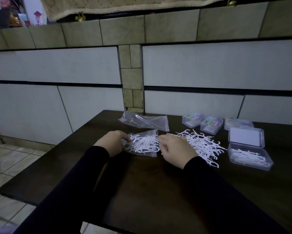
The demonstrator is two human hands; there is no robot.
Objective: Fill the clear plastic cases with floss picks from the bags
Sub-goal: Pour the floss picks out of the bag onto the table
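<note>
A clear zip bag point(142, 143) full of white floss picks lies on the dark table point(150, 191). My left hand point(112, 142) grips the bag's left end. My right hand point(174, 150) pinches the bag's mouth on the right side. A loose heap of floss picks point(202, 144) lies just right of my right hand. Further right an open clear case point(250, 156) holds some picks, its lid point(246, 137) folded back. An empty clear bag point(144, 121) lies behind.
Three shut clear cases with coloured labels point(193, 119), point(211, 124), point(238, 123) stand in a row at the back right. The table's far edge meets a tiled wall point(131, 85). Tiled floor point(12, 162) lies to the left.
</note>
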